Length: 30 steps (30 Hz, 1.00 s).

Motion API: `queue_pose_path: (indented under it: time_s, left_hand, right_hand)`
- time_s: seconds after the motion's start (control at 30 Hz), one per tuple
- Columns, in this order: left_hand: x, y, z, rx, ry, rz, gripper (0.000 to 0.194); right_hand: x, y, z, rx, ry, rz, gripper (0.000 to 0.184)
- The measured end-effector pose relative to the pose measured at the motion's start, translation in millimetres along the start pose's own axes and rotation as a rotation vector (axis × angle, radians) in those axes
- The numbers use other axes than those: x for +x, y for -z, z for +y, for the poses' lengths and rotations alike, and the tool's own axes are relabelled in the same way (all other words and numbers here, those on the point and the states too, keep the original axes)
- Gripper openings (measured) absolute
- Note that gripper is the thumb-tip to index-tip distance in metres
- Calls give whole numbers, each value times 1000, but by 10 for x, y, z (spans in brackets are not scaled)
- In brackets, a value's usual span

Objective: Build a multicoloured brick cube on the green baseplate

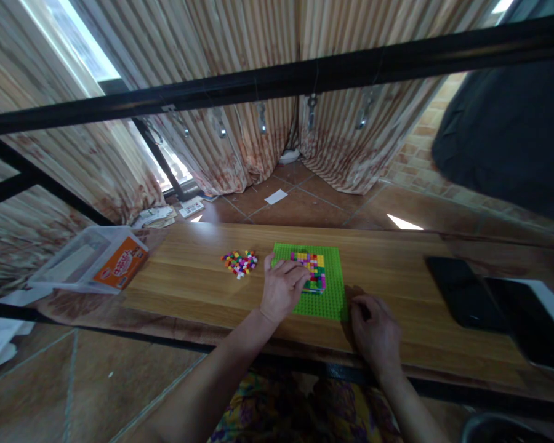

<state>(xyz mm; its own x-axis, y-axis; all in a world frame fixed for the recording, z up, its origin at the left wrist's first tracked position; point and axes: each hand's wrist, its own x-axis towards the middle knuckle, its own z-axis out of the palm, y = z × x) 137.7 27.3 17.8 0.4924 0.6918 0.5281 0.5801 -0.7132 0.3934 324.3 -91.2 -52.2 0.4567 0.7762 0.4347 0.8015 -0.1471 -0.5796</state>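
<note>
A green studded baseplate [335,283] lies on the wooden table, with a block of many-coloured building bricks [321,261] built up on its middle. My left hand [281,286] reaches over the left part of this block, its fingers bent together and the fingertips at the bricks. Whatever those fingertips pinch is hidden or too small to make out. Just right of the baseplate's near corner, my right hand [376,329] rests on the table with its fingers curled in. I cannot see anything in it. Left of the baseplate is a loose pile of small coloured bricks [240,263].
A clear plastic box [80,255] with an orange label stands at the table's left end. Two dark flat devices, one a black slab [464,292] and one a dark panel [530,320], lie at the right. A black metal bar [277,86] with hanging clips crosses beyond the wooden table [184,271].
</note>
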Motion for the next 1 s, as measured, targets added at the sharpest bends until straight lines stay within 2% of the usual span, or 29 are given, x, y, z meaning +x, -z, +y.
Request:
queue_pose_path:
  time_s: [0.37,0.63,0.8,1.0]
  left_hand:
    - [-6,-73,-38,14,-43,-26,18]
    - [-7,-151,-35,70,-119,57,14]
    - [-44,-162,-23,104,-71,85,14]
    - [-73,-118,-35,33,-37,36,17]
  right_hand:
    - [-1,5,-19,-1,-13,-5,21]
    - [-2,-6,5,-6,14,13,20]
    - [-2,0,8,-23,6,15,19]
    - [-5,-3,0,-32,-10,15,20]
